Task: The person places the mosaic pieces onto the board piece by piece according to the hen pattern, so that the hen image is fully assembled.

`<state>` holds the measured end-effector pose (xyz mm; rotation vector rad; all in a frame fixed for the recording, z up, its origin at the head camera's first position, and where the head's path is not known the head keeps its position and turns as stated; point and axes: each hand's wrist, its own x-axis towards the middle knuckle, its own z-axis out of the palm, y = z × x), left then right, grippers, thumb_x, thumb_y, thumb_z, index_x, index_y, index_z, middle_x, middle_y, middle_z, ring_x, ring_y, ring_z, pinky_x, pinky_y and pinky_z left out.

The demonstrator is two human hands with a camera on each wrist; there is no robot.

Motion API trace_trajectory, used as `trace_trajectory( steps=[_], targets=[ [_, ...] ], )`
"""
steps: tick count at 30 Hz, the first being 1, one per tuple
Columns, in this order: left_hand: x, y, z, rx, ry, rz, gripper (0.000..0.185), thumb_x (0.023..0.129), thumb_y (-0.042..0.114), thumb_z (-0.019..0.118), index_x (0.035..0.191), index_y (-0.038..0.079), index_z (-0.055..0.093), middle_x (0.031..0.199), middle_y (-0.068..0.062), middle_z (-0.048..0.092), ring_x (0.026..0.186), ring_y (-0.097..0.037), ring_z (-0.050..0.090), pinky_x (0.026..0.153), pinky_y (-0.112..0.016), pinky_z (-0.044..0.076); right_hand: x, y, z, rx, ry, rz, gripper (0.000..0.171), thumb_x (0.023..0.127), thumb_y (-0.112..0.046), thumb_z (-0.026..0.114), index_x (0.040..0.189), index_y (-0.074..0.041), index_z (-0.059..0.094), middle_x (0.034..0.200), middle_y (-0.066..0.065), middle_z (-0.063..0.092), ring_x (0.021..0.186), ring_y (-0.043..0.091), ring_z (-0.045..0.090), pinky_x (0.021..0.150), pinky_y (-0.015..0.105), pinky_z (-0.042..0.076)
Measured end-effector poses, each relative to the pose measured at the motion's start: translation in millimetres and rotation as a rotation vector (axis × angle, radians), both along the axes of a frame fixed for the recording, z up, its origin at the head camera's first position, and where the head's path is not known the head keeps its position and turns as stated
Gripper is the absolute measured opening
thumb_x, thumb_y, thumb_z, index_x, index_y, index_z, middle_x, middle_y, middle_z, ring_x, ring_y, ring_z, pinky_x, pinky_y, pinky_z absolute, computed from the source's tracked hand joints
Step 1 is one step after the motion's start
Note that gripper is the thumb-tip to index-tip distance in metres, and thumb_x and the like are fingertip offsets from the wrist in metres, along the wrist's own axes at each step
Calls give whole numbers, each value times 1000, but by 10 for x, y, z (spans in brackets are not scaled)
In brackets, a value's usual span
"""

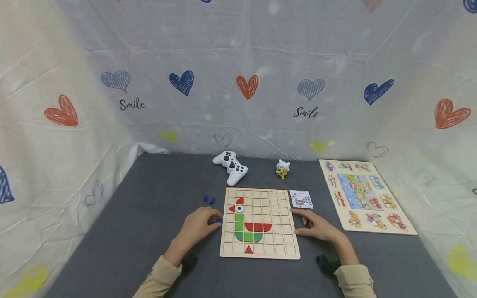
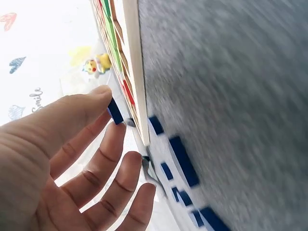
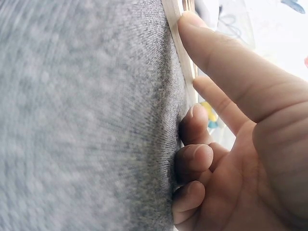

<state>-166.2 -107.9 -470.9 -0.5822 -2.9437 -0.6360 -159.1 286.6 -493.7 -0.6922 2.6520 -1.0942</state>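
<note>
Pinching a small dark-blue piece [image 2: 115, 111] with left hand [image 1: 200, 222], nine o'clock of pale wooden grid board [image 1: 281, 207]; touching three o'clock with right hand [image 1: 318, 227], thumb and forefinger extended. Already laid, birdlike: red and green pieces [image 1: 258, 227]. Apparently left: loose blue pieces [image 1: 212, 201], ten o'clock.

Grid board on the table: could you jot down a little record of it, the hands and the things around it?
Board: wooden grid board, holding red pieces, green pieces and an eye piece
Left hand: pinches a blue piece
Right hand: touches the board's right edge
Left of board: loose blue pieces
Right of board: pattern card, then picture puzzle
Beyond board: white controller, small figurine
</note>
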Motion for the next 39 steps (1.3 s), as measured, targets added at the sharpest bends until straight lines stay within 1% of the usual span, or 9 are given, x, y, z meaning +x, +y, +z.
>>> trace_trajectory(
  steps=[7, 10, 15, 19, 23, 30, 34, 39],
  targets=[
    [-20, 150, 6, 39, -43, -41, 16, 76, 24, 76, 91, 21, 71, 71, 11, 52, 68, -7, 44, 58, -24, 37, 0, 1, -2, -4, -1, 2, 66, 81, -29, 71, 137, -5, 43, 81, 5, 42, 57, 4, 30, 52, 20, 31],
    [-25, 208, -1, 49, -44, -63, 15, 77, 24, 75, 91, 21, 70, 72, 10, 53, 68, -7, 44, 57, -23, 36, 3, 1, -7, -2, -10, -2, 67, 81, -30, 71, 137, -6, 43, 80, 4, 41, 57, 4, 29, 52, 20, 31],
    [-42, 304, -7, 48, -24, -94, 14, 77, 25, 75, 90, 21, 70, 72, 8, 56, 66, -7, 42, 54, -22, 34, 5, -4, -19, -4, -22, -2, 67, 81, -30, 71, 138, -7, 42, 80, 5, 41, 57, 6, 29, 52, 20, 31],
    [-70, 381, -3, 49, -15, -135, 14, 77, 25, 75, 90, 21, 70, 72, 8, 58, 66, -8, 45, 54, -22, 35, 6, -11, -19, -12, -30, -2, 67, 81, -29, 71, 138, -6, 42, 80, 6, 42, 56, 7, 29, 51, 20, 30],
    [-100, 461, -9, 48, -26, -172, 14, 78, 26, 74, 91, 21, 70, 72, 9, 59, 66, -7, 47, 55, -21, 37, 9, -20, -9, -17, -36, -4, 67, 81, -28, 71, 138, -6, 42, 80, 6, 42, 55, 7, 29, 51, 20, 30],
    [-161, 605, -36, 36, -20, -226, 13, 78, 27, 74, 89, 22, 70, 67, 12, 56, 65, -6, 48, 54, -21, 38, 16, -27, 5, -14, -22, -3, 67, 81, -28, 71, 138, -6, 42, 80, 5, 42, 56, 5, 29, 51, 20, 31],
    [-200, 666, -47, 17, -32, -240, 13, 78, 29, 74, 90, 24, 70, 66, 14, 56, 67, -5, 49, 55, -21, 39, 14, -19, 11, -13, -10, 1, 67, 82, -28, 70, 138, -4, 42, 81, 5, 42, 57, 4, 29, 52, 21, 31],
    [-220, 709, -3, -9, -34, -249, 13, 78, 29, 74, 90, 23, 70, 64, 14, 54, 66, -5, 48, 55, -20, 38, 10, -12, 11, -4, -7, -3, 66, 82, -28, 70, 137, -4, 43, 80, 5, 41, 56, 4, 29, 51, 20, 31]
  ],
)
